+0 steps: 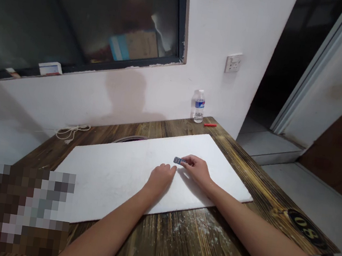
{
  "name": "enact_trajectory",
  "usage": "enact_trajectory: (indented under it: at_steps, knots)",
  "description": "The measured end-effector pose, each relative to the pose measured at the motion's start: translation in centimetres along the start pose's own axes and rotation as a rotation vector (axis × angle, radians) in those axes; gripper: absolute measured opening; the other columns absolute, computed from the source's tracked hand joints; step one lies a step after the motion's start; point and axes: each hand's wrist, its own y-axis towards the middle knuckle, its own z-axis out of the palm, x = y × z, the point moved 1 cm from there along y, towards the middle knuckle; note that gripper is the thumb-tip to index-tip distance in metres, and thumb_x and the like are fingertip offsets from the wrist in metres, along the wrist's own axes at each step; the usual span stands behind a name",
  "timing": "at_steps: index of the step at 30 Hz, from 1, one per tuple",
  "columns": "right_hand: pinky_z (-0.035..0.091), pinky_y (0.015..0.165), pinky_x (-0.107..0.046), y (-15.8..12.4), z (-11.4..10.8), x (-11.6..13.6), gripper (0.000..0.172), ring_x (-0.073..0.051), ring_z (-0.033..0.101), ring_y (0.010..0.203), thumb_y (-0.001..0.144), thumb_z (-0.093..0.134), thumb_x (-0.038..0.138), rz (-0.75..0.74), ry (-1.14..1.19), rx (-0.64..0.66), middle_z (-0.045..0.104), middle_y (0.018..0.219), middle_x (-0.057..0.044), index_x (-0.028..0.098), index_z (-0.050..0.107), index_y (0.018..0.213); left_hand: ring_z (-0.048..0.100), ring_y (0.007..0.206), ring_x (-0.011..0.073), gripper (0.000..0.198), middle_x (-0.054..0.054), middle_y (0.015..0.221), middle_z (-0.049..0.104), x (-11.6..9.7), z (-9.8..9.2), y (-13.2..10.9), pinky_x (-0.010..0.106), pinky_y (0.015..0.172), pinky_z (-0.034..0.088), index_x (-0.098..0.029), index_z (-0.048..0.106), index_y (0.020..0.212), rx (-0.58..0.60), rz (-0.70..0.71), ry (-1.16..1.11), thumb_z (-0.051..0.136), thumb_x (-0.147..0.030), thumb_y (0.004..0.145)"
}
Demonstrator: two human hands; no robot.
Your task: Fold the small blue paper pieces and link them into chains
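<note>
Head view looks down on a white board [102, 186] lying flat on a dark-stained wooden table [173, 247], with both forearms reaching over it. The right hand [198, 171] is narrow, pinching a small blue-grey piece [178, 160] between thumb and fingertips just above the board, near its far right part. The piece is too small to tell what it is. The left hand [160, 179] rests palm down on the board, its fingers loosely together and holding nothing visible, with the fingertips just beside the right hand and the piece.

Beyond the far edge of the board stand a clear plastic water bottle [198, 106] and a red stick [210, 125], lying just beside it. A coil of white cord [71, 132] lies past the board's far left corner, and a curved grey rim [130, 139] shows just behind its far edge. White powder [204, 230] dusts the table in front of the board. A pixelated patch hides the area at the board's near left corner.
</note>
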Motion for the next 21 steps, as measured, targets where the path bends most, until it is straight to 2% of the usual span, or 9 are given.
enact_trajectory:
  at_steps: [5, 10, 12, 16, 19, 21]
  knots:
    - [0.044, 0.062, -0.029, 0.0, -0.1, -0.1, 0.022, -0.017, 0.057, 0.066, 0.074, 0.067, 0.038, 0.022, 0.028, -0.005, 0.069, 0.073, -0.003, 0.019, 0.074, 0.083, 0.061, 0.078, 0.0215, 0.033, 0.008, 0.086, 0.064, 0.1, -0.5, -0.1, 0.030, 0.069, 0.044, -0.020, 0.057, 0.119, -0.035, -0.043, 0.020, 0.048, -0.010, 0.089]
    - [0.044, 0.061, -0.029, 0.1, 0.0, -0.4, 0.023, -0.018, 0.058, 0.067, 0.073, 0.068, 0.039, 0.036, 0.047, -0.017, 0.070, 0.074, -0.003, 0.019, 0.073, 0.082, 0.061, 0.078, 0.0215, 0.018, 0.007, 0.084, 0.064, 0.6, -0.3, -0.1, 0.030, 0.069, 0.044, -0.020, 0.066, 0.096, -0.060, -0.079, -0.003, 0.050, -0.015, 0.089]
    - [0.045, 0.061, -0.030, 0.2, 0.1, -0.6, 0.025, -0.018, 0.059, 0.067, 0.072, 0.068, 0.041, 0.047, 0.063, -0.025, 0.070, 0.074, -0.004, 0.018, 0.073, 0.082, 0.061, 0.083, 0.0217, 0.019, 0.008, 0.086, 0.066, 0.9, 0.2, 0.0, 0.031, 0.073, 0.045, -0.018, 0.067, 0.089, -0.104, -0.089, -0.068, 0.049, -0.015, 0.089]
    - [0.047, 0.063, -0.031, 0.3, 0.1, -0.8, 0.028, -0.018, 0.060, 0.069, 0.072, 0.071, 0.043, 0.056, 0.111, -0.045, 0.071, 0.076, -0.005, 0.018, 0.073, 0.084, 0.062, 0.097, 0.0210, 0.025, 0.007, 0.100, 0.071, 1.5, 1.1, 0.3, 0.034, 0.088, 0.047, -0.019, 0.071, 0.098, -0.326, -0.084, -0.419, 0.050, -0.010, 0.086]
    - [0.049, 0.065, -0.032, 0.3, 0.2, -1.0, 0.030, -0.019, 0.062, 0.072, 0.071, 0.073, 0.046, 0.081, 0.166, -0.053, 0.071, 0.079, -0.006, 0.018, 0.072, 0.083, 0.065, 0.092, 0.0193, 0.024, 0.006, 0.100, 0.072, 1.7, 1.2, 0.6, 0.031, 0.081, 0.051, -0.020, 0.073, 0.096, -0.430, -0.122, -0.747, 0.055, -0.013, 0.083]
    - [0.049, 0.067, -0.033, 0.2, 0.2, -1.0, 0.033, -0.020, 0.064, 0.075, 0.069, 0.075, 0.048, 0.108, 0.217, -0.053, 0.072, 0.081, -0.007, 0.018, 0.071, 0.081, 0.066, 0.088, 0.0192, 0.019, 0.006, 0.096, 0.074, 1.8, 1.1, 0.8, 0.030, 0.077, 0.052, -0.020, 0.075, 0.092, -0.444, -0.164, -0.927, 0.059, -0.017, 0.081]
